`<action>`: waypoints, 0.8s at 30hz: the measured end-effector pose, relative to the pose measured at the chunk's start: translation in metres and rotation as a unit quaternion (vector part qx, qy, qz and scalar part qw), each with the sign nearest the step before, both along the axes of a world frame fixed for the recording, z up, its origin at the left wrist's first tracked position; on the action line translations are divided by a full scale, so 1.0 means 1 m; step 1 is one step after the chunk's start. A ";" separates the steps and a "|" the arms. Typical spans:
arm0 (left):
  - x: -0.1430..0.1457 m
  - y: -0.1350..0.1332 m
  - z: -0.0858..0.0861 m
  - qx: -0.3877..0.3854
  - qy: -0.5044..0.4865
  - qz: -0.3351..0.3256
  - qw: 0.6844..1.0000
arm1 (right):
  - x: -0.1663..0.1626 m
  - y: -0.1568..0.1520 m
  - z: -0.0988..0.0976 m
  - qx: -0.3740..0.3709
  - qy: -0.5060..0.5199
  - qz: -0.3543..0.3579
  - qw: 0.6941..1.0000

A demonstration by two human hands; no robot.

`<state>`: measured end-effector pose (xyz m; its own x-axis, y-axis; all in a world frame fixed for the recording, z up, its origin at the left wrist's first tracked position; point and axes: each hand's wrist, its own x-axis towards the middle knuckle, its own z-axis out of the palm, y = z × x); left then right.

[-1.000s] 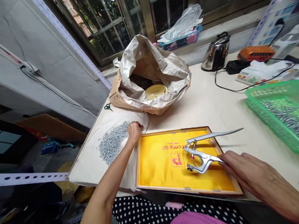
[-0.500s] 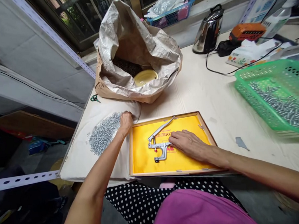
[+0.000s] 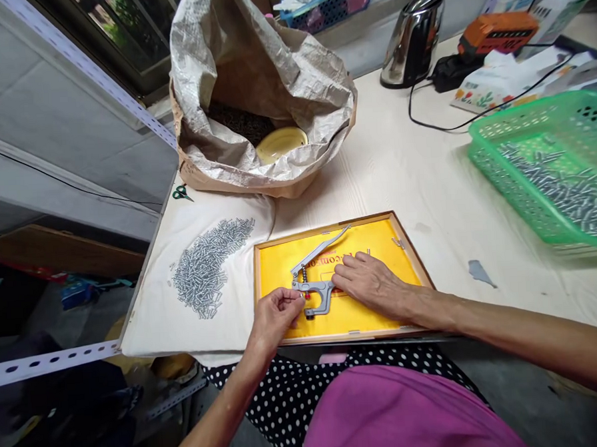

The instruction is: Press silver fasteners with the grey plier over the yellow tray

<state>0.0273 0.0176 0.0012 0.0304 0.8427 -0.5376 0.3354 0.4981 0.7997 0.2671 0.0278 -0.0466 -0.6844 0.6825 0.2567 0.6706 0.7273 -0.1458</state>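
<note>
Grey snap pliers (image 3: 323,290) lie in a shallow wood-rimmed tray (image 3: 414,247) with a yellow bottom. My right hand (image 3: 369,280) is closed around the lower handle of the pliers, its fingers covering most of that handle. The upper handle points up and to the right, and the jaws are apart. At the jaws, the thumb and fingers of my left hand (image 3: 279,310) are pinched together beside the red tip. A tiny metal piece seems to be between them, mostly hidden. Left of the tray, many small silvery spring-like metal pieces (image 3: 201,268) are heaped on a white cloth (image 3: 150,311).
A big open woven sack (image 3: 271,178) holds dark pieces and a yellow bowl (image 3: 282,144). Green scissors (image 3: 181,193) lie beside it. To the right stands a green basket (image 3: 515,202) with more metal pieces. Behind are a steel kettle (image 3: 411,37) and an orange tool battery (image 3: 498,31).
My left hand has come from the edge of the metal heap, right and toward me, to the jaws of the pliers. My right hand stays on the handle. The view has shifted slightly.
</note>
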 end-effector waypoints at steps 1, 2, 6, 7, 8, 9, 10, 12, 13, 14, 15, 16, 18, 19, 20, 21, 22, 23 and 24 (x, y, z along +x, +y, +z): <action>0.001 -0.004 -0.004 -0.006 0.002 0.013 1.000 | 0.000 0.000 -0.001 0.022 0.001 0.004 1.000; 0.001 -0.007 -0.008 -0.011 0.004 0.022 1.000 | 0.000 -0.001 -0.002 0.040 0.002 0.006 0.999; 0.002 -0.006 -0.010 -0.032 0.001 0.026 0.999 | -0.001 0.001 -0.006 0.068 0.013 0.007 0.998; 0.003 -0.005 -0.009 -0.037 0.002 0.023 0.999 | -0.001 0.001 -0.007 0.067 0.015 0.005 0.998; 0.004 -0.003 -0.007 -0.042 0.005 0.019 0.999 | -0.001 0.002 -0.007 0.065 0.015 0.005 0.998; 0.005 -0.002 -0.006 -0.048 0.010 0.014 0.999 | -0.001 0.002 -0.008 0.062 0.014 0.005 0.998; 0.006 0.000 -0.004 -0.055 0.014 0.009 0.998 | -0.001 0.003 -0.008 0.056 0.012 0.006 0.998; 0.007 0.004 -0.002 -0.073 0.020 0.002 0.997 | -0.002 0.003 -0.009 0.040 0.006 0.009 0.999; 0.007 0.005 -0.001 -0.085 0.022 -0.002 0.996 | -0.002 0.003 -0.009 0.031 0.004 0.009 0.999; 0.007 0.006 -0.001 -0.098 0.022 -0.007 0.995 | -0.002 0.003 -0.010 0.022 0.003 0.008 1.000; 0.007 0.007 -0.001 -0.111 0.023 -0.010 0.994 | -0.002 0.003 -0.010 0.015 0.002 0.007 1.000; 0.007 0.006 -0.001 -0.122 0.025 -0.013 0.992 | -0.002 0.002 -0.010 0.009 0.003 0.006 1.000; 0.008 0.005 -0.001 -0.129 0.034 -0.018 0.991 | -0.002 0.002 -0.010 0.002 0.006 0.006 1.000; 0.009 0.004 -0.001 -0.125 0.042 -0.017 0.991 | -0.002 0.002 -0.010 0.000 0.008 0.009 1.000; 0.010 0.003 -0.001 -0.120 0.052 -0.016 0.991 | -0.002 0.002 -0.010 -0.001 0.009 0.010 1.000; 0.011 0.003 0.000 -0.118 0.062 -0.017 0.991 | -0.002 0.002 -0.010 -0.002 0.011 0.009 1.000; 0.012 0.003 0.001 -0.120 0.071 -0.021 0.990 | -0.002 0.002 -0.010 -0.004 0.012 0.009 1.000; 0.012 0.005 0.003 -0.126 0.078 -0.028 0.989 | -0.002 0.001 -0.011 -0.004 0.014 0.008 1.000; 0.013 0.007 0.004 -0.136 0.083 -0.039 0.986 | -0.003 0.001 -0.011 -0.005 0.016 0.007 1.000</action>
<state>0.0401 0.0243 0.0053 -0.0176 0.6649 -0.7468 0.4967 0.6540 0.5706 0.2646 0.0290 -0.0577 -0.6851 0.6757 0.2721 0.6554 0.7348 -0.1747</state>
